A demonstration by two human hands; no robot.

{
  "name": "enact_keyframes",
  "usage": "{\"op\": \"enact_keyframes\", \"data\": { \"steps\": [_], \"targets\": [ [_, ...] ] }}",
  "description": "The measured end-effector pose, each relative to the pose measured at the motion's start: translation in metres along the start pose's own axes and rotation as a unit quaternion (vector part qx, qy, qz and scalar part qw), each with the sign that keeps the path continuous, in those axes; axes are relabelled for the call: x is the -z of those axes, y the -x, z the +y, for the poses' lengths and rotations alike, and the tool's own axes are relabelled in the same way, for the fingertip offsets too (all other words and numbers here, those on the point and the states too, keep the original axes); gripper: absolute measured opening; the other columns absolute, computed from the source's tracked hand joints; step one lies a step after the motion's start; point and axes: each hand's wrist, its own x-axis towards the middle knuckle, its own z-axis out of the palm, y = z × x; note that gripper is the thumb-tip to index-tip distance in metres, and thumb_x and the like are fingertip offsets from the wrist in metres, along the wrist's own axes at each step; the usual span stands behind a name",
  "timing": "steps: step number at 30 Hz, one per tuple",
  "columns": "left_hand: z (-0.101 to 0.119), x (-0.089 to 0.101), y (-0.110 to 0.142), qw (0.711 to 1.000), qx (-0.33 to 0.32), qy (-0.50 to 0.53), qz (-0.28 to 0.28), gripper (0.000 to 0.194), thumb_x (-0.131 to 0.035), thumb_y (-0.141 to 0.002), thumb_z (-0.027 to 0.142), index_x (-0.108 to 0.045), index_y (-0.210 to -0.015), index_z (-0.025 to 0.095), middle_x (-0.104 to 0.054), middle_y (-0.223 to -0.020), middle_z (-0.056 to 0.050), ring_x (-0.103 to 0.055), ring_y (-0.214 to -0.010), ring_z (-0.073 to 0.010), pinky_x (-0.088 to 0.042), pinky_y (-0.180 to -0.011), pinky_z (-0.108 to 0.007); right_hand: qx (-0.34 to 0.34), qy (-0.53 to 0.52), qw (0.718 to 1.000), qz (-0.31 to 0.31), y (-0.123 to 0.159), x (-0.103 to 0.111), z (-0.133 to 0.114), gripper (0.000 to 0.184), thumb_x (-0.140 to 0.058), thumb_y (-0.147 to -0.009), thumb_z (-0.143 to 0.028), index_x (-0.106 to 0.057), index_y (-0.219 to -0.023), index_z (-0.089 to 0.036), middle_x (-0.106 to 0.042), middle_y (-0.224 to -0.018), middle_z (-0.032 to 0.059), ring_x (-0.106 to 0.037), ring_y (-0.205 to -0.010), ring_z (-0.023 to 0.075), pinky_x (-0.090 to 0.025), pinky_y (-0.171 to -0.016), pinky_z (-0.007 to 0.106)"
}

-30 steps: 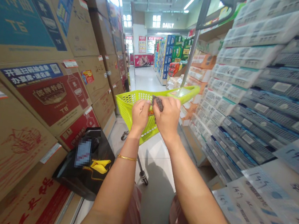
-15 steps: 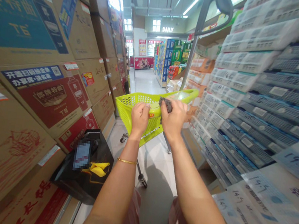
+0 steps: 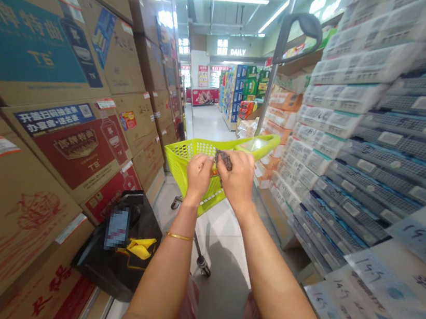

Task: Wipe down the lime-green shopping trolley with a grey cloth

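Note:
A lime-green shopping cart basket (image 3: 178, 168) with a perforated wall stands in front of me, turned at an angle. My left hand (image 3: 198, 177) is closed at the near rim, fingers curled over it. Pressed against the same rim, just to the right, my right hand (image 3: 239, 179) is closed around a crumpled dark grey cloth (image 3: 224, 159). Only part of the cloth shows between thumb and fingers. The two hands almost touch. Beyond the right hand, the green rim runs on to a rounded corner (image 3: 272, 140).
Stacked cardboard cartons (image 3: 81, 147) wall the left side. A black bag (image 3: 116, 267) with a yellow ribbon rests on the floor beside them. Packs of tissue (image 3: 321, 113) and dark blue wrapped packs (image 3: 369, 164) pile up on the right. A grey loop handle (image 3: 282, 38) on a pole rises behind the cart.
My right hand has slid left along the rim with the cloth, closer to my left hand. The left hand stays on the rim. The view has shifted slightly.

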Motion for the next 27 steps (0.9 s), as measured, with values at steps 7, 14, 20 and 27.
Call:
{"op": "enact_keyframes", "data": {
  "steps": [7, 14, 20, 27],
  "targets": [
    [-0.006, 0.007, -0.003, 0.999, 0.034, 0.033, -0.009, 0.033, -0.045, -0.079, 0.026, -0.03, -0.051, 0.02, -0.033, -0.054, 0.003, -0.037, -0.057, -0.0118, -0.032, -0.058, -0.026, -0.052, -0.004, 0.998, 0.025, -0.011, 0.003, 0.034, 0.02, -0.05, -0.086, -0.032, -0.065, -0.088, -0.019, -0.069, -0.089, 0.0052, -0.057, -0.086, 0.0189, -0.039, -0.081, 0.033],
    [-0.017, 0.03, -0.012, 0.993, 0.066, 0.094, -0.029, 0.026, -0.046, -0.075, 0.027, -0.039, -0.051, 0.019, -0.036, -0.055, 0.003, -0.039, -0.056, -0.0117, -0.033, -0.057, -0.026, -0.019, -0.005, 1.0, 0.0, -0.01, -0.006, 0.019, 0.018, -0.051, -0.084, -0.029, -0.066, -0.089, -0.019, -0.068, -0.09, 0.0053, -0.057, -0.087, 0.0186, -0.039, -0.083, 0.033],
    [-0.02, 0.042, -0.012, 0.999, 0.041, 0.003, 0.0, 0.028, -0.039, -0.081, 0.027, -0.042, -0.054, 0.02, -0.045, -0.058, 0.001, -0.047, -0.063, -0.0144, -0.039, -0.064, -0.028, -0.02, 0.036, 0.999, -0.014, -0.006, -0.011, 0.001, 0.018, -0.051, -0.084, -0.027, -0.066, -0.091, -0.018, -0.067, -0.089, 0.0065, -0.055, -0.087, 0.0203, -0.038, -0.083, 0.035],
    [0.027, 0.039, -0.012, 0.948, -0.111, -0.285, -0.089, 0.033, -0.035, -0.091, 0.029, -0.059, -0.071, 0.019, -0.064, -0.078, -0.005, -0.056, -0.081, -0.0177, -0.037, -0.082, -0.033, -0.019, 0.035, 0.999, -0.018, -0.001, -0.014, -0.015, 0.021, -0.048, -0.087, -0.029, -0.064, -0.095, -0.018, -0.066, -0.089, 0.0073, -0.054, -0.087, 0.0205, -0.037, -0.086, 0.036]
  ]
}}
